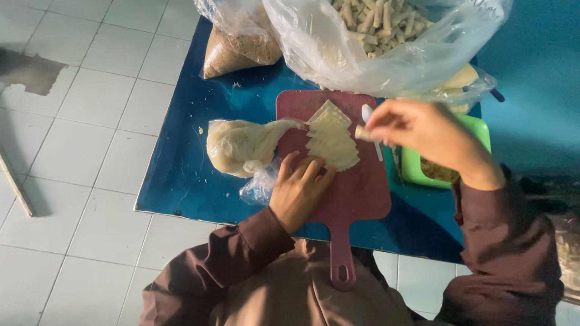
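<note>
1. Nearest the person, the left hand (300,192) lies flat on the red cutting board (356,199), fingers spread a little, with the tips near the bottom edge of the stack of thin dough sheets (331,137).
2. The sheets lie in the middle of the board, fanned out like steps.
3. The right hand (423,134) is above the board's right side, pinching a small rolled piece (362,133) between thumb and fingers.
4. To roll well, the left hand should probably hold the stack still so that only one sheet lifts.
5. A bag of dough (241,147) lies left of the board, touching it.
6. A green tray (447,166) sits on the right.
7. Farthest back, a big clear bag (386,42) holds many finished rolls, all on the blue table (181,175).
</note>
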Tool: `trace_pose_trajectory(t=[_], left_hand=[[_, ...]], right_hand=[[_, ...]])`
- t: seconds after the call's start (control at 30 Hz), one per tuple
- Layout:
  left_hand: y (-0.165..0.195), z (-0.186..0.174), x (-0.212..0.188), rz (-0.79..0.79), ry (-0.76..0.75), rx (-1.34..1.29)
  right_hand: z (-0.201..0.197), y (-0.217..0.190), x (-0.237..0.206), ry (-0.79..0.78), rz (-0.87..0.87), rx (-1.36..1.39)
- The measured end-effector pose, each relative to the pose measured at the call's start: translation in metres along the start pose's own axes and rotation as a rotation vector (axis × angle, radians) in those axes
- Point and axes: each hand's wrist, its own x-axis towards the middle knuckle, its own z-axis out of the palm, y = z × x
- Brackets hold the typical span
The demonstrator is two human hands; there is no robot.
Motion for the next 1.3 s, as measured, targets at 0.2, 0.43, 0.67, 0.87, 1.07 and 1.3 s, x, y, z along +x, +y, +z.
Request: trace_pose_trajectory(t=[0.2, 0.43, 0.67, 0.87, 1.07, 1.3], left_hand=[[0.002, -0.008, 0.004, -0.053, -0.006, -0.019], [0.005, -0.004, 0.016, -0.139, 0.017, 0.147], [0.011, 0.007, 0.024, -0.187, 0.098, 0.219], [0.009, 0.011, 0.028, -0.199, 0.066, 0.231], [0.009, 0.007, 0.027, -0.193, 0.076, 0.144], [0.012, 0.002, 0.028, -0.247, 0.110, -0.014]], right_hand=[[-0.035, 0.000, -0.046, 0.746, -0.347, -0.345], [-0.029, 0.103, -0.074, 0.262, 0.029, -0.837], [-0.011, 0.148, -0.071, 0.236, 0.159, -0.787], [-0.008, 0.148, -0.070, 0.259, 0.125, -0.816], [-0.020, 0.132, -0.071, 0.240, 0.192, -0.806], [-0.041, 0.063, -0.072, 0.338, 0.030, -0.786]])
